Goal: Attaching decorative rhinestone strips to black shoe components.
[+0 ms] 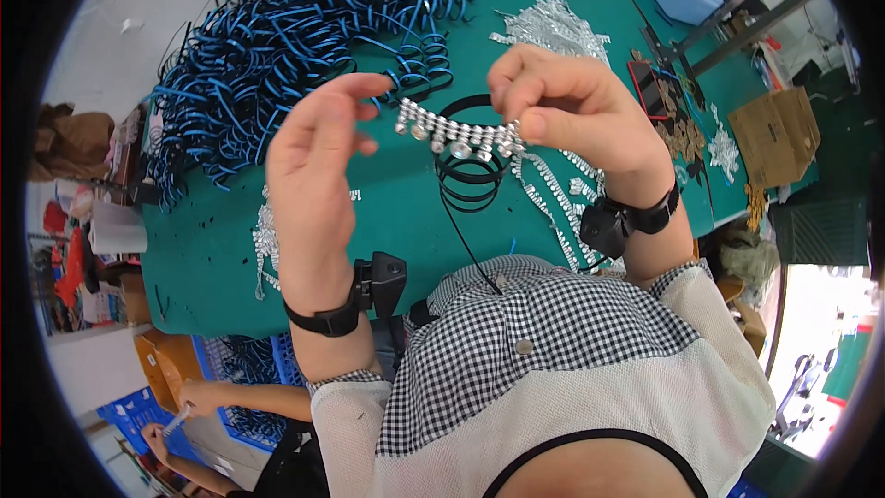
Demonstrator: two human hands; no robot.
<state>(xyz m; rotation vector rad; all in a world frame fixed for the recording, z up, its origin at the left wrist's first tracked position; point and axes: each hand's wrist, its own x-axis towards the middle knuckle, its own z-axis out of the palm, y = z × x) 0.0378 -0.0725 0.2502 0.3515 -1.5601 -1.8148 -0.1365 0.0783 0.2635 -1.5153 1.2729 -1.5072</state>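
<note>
A short silvery rhinestone trim (458, 136), with round dangling stones along its lower edge, is stretched out in front of me. My right hand (576, 109) pinches its right end between thumb and fingers. My left hand (315, 143) is just left of the trim's other end, fingers apart and apparently not touching it. Behind and below the trim runs a loosely coiled black strip (470, 195), its tail trailing toward my shirt; whether it is joined to the trim I cannot tell. Both wrists carry black strapped-on devices.
On the green table (396, 267) lie a big heap of blue-black curled strips (277, 46), a silver trim pile (558, 23) and loose trims (553, 198) on the right. A cardboard box (772, 134) sits far right. At lower left another person's hand (198, 397) holds something light.
</note>
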